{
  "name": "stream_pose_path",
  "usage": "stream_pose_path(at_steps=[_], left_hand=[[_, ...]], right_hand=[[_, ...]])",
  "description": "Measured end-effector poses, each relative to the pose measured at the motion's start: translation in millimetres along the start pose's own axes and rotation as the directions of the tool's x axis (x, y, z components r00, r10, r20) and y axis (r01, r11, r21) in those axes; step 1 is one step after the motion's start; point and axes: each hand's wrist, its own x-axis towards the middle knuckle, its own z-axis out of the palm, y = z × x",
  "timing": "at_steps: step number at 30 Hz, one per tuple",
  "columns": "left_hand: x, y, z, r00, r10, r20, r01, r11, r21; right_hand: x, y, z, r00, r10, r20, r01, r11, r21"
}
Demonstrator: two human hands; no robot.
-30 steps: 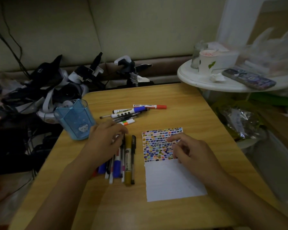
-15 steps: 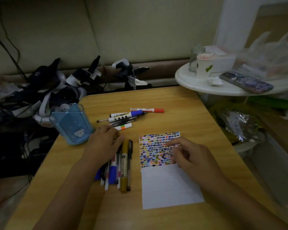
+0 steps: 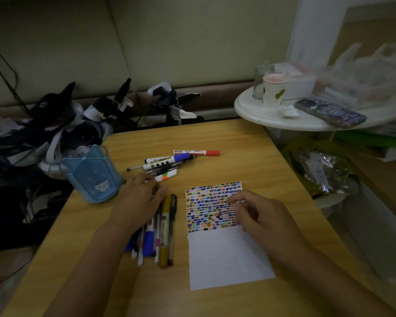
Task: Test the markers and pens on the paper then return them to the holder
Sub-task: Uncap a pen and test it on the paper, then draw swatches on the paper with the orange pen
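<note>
Since a second ago the left hand [image 3: 140, 200] has stayed flat, grasping nothing, on the pens [image 3: 162, 234] at lower centre; right hand [image 3: 258, 216] released on the paper [image 3: 226, 255]; holder [image 3: 92, 175] centre-left stands empty, so selection continues

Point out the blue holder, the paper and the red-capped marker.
blue holder [image 3: 90, 177]: head view, on its front wall.
paper [image 3: 229, 259]: head view, on its blank lower half.
red-capped marker [image 3: 212, 153]: head view, on its red cap.

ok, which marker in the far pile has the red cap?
The white-barrelled marker with the red cap, farthest back in that pile, cap pointing right. The white marker beside it has a blue cap.
</note>
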Motion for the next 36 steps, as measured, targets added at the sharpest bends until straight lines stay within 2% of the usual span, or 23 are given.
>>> stream_pose_path(at_steps=[9,14,36], left_hand=[[-3.0,0.9,0.7,1.0,0.023,-0.002,-0.023,1.0,-0.019],[-2.2,1.6,-0.9,0.999,0.012,0.048,-0.014,0.999,0.041],[-5.6,2.5,-2.6,0.998,0.047,0.05,-0.044,0.997,-0.059]], right_hand=[[0.0,1.3,-0.7,1.0,-0.008,-0.004,0.008,1.0,-0.01],[0.8,1.8,0.1,1.0,-0.004,-0.003,0.004,1.0,-0.02],[1.1,1.6,-1.2,1.0,-0.01,0.001,0.01,1.0,-0.012]])
